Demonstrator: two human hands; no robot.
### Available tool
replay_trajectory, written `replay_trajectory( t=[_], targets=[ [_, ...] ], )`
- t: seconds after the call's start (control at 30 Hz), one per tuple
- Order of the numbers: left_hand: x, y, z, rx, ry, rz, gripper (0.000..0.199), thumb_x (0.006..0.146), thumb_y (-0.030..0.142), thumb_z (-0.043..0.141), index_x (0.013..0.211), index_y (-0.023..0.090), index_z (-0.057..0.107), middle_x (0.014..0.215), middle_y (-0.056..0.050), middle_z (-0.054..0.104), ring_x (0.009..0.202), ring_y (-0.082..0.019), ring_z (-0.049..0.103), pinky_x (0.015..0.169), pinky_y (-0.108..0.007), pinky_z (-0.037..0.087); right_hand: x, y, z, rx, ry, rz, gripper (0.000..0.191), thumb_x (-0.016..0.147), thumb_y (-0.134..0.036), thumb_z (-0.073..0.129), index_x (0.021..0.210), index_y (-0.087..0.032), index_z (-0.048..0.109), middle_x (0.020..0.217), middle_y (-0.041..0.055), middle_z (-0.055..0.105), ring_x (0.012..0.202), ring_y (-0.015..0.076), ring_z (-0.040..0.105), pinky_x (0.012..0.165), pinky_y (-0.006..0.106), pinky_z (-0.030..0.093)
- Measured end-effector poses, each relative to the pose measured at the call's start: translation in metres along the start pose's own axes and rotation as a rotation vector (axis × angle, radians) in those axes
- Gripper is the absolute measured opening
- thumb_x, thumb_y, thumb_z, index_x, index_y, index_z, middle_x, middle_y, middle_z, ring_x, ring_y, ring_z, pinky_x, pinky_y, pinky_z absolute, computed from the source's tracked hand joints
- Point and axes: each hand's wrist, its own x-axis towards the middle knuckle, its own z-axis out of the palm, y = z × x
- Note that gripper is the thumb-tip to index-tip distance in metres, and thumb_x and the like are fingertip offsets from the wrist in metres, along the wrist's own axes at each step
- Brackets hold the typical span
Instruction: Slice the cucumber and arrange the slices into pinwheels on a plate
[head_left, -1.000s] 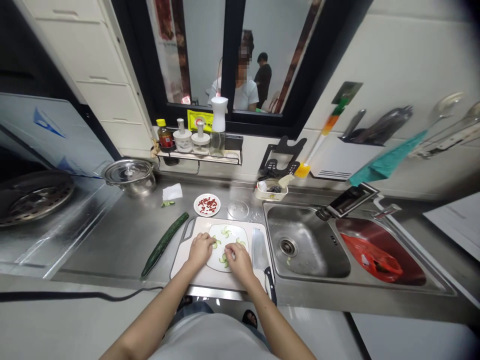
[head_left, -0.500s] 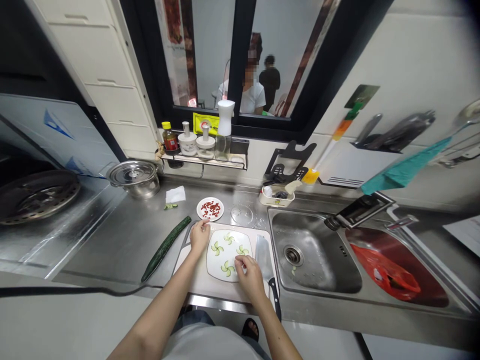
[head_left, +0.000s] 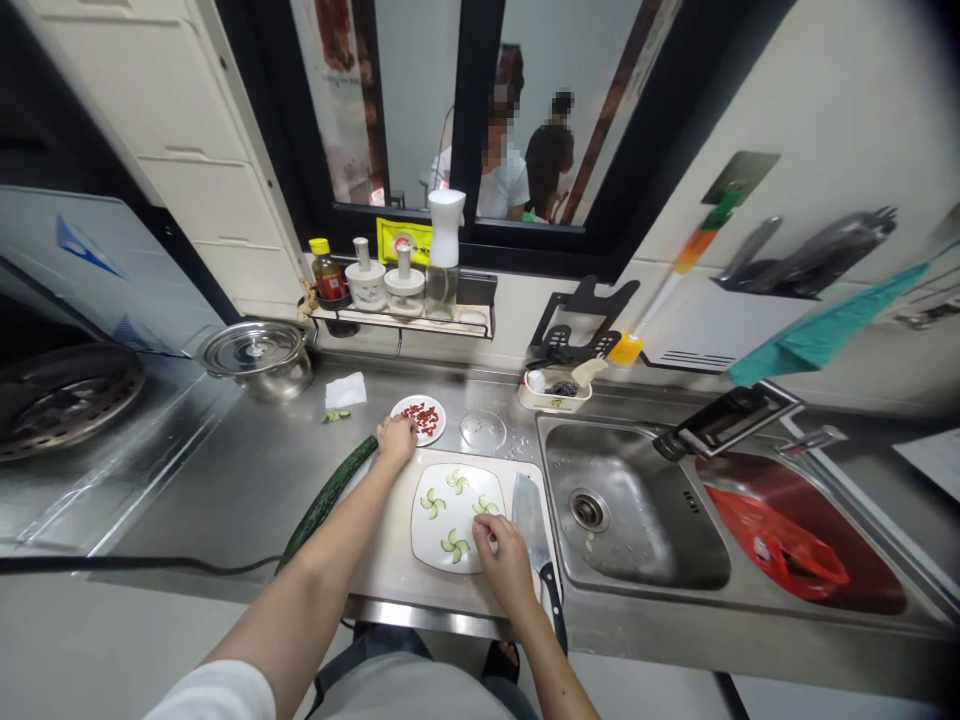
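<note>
My left hand [head_left: 396,440] reaches to the near left edge of a small white plate [head_left: 433,435] of red pieces [head_left: 421,415]; its fingers are together at the pieces, and what they hold is too small to tell. My right hand [head_left: 501,550] is over the right edge of a square white plate [head_left: 424,545], thumb and fingertips pinched, their contents unclear. Several pinwheels of green-edged slices [head_left: 454,546] lie on that plate. It rests on a pale cutting board [head_left: 386,575]. A knife [head_left: 529,510] lies at the board's right side. A long cucumber [head_left: 330,492] lies left, partly behind my left arm.
A double sink [head_left: 637,500] with a red bag [head_left: 784,545] is on the right. A lidded pot [head_left: 262,355] stands back left. Bottles and jars [head_left: 405,285] line a wall shelf. People [head_left: 504,185] show through the window.
My left hand has moved up and away from the square plate's corner to the plate of red pieces. My right hand stays nearly in place. The view has shifted slightly.
</note>
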Motion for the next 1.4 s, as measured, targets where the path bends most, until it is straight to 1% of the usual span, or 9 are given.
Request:
replay_trajectory(
  t=[0.2,0.33,0.6,0.73,0.83,0.97,1.13,1.23,1.4],
  targets=[
    [0.011,0.003,0.006,0.061,-0.006,-0.028,0.031,0.086,0.027,0.043,0.097,0.019,0.071,0.112,-0.013,0.064,0.109,-0.026,0.052,0.088,-0.037,0.038,0.003,0.000,-0.002,-0.015,-0.009,-0.009,0.028,0.090,-0.032,0.041,0.088,-0.021,0.068,0.087,0.0077,0.068,0.084,0.0196,0.061,0.077,0.030,0.047],
    [0.017,0.003,0.011,0.067,-0.031,-0.024,0.028,0.083,0.023,0.047,0.098,0.019,0.070,0.113,-0.013,0.064,0.112,-0.026,0.051,0.090,-0.038,0.037,0.005,-0.002,-0.006,-0.004,-0.028,-0.004,0.029,0.091,-0.032,0.041,0.087,-0.020,0.067,0.086,0.0078,0.068,0.084,0.0197,0.060,0.078,0.031,0.046],
    [0.019,0.005,0.014,0.059,-0.040,-0.034,0.032,0.089,0.027,0.041,0.101,0.018,0.069,0.117,-0.013,0.063,0.114,-0.026,0.050,0.090,-0.037,0.039,0.007,-0.005,-0.006,0.006,-0.042,0.009,0.028,0.091,-0.031,0.041,0.088,-0.019,0.067,0.086,0.0081,0.067,0.084,0.0199,0.060,0.078,0.031,0.046],
    [0.014,0.004,0.012,-0.038,0.013,-0.063,0.032,0.089,0.032,0.042,0.098,0.019,0.069,0.116,-0.011,0.064,0.110,-0.026,0.053,0.090,-0.037,0.041,0.007,-0.004,-0.006,0.013,-0.038,0.001,0.028,0.090,-0.030,0.041,0.087,-0.019,0.067,0.087,0.0081,0.068,0.085,0.0196,0.060,0.078,0.030,0.046],
    [0.007,0.002,0.012,-0.178,0.047,-0.057,0.024,0.086,0.034,0.050,0.092,0.022,0.070,0.114,-0.008,0.066,0.106,-0.024,0.056,0.087,-0.035,0.043,0.009,-0.002,-0.005,0.011,-0.023,-0.015,0.027,0.090,-0.030,0.042,0.088,-0.019,0.067,0.088,0.0080,0.068,0.085,0.0195,0.060,0.077,0.030,0.046],
    [-0.008,0.001,0.014,-0.426,0.100,0.033,0.015,0.080,0.030,0.059,0.083,0.021,0.070,0.103,-0.006,0.069,0.100,-0.021,0.059,0.086,-0.030,0.044,0.017,-0.002,-0.004,0.017,-0.003,-0.034,0.027,0.090,-0.032,0.043,0.088,-0.018,0.067,0.087,0.0077,0.068,0.082,0.0189,0.059,0.075,0.029,0.045],
    [-0.037,0.006,0.008,-0.653,0.103,0.152,0.014,0.081,0.028,0.058,0.082,0.018,0.068,0.093,-0.004,0.071,0.086,-0.017,0.062,0.082,-0.028,0.047,0.040,-0.012,-0.012,-0.005,-0.015,-0.075,0.027,0.090,-0.031,0.042,0.085,-0.019,0.066,0.085,0.0065,0.066,0.080,0.0182,0.057,0.074,0.029,0.043],
    [-0.058,0.010,-0.003,-0.627,0.143,0.255,0.014,0.083,0.028,0.056,0.083,0.019,0.066,0.091,-0.003,0.070,0.087,-0.017,0.061,0.083,-0.029,0.046,0.056,-0.023,-0.018,-0.003,0.003,-0.109,0.025,0.090,-0.030,0.044,0.086,-0.019,0.065,0.085,0.0062,0.066,0.081,0.0180,0.056,0.076,0.029,0.042],
    [-0.087,0.018,-0.025,-0.426,0.214,0.508,0.015,0.087,0.029,0.052,0.086,0.021,0.065,0.096,-0.004,0.067,0.098,-0.021,0.057,0.094,-0.036,0.041,0.080,-0.040,-0.022,-0.020,-0.005,-0.182,0.022,0.091,-0.029,0.047,0.091,-0.019,0.067,0.091,0.0062,0.066,0.088,0.0189,0.055,0.084,0.031,0.041]
  ],
)
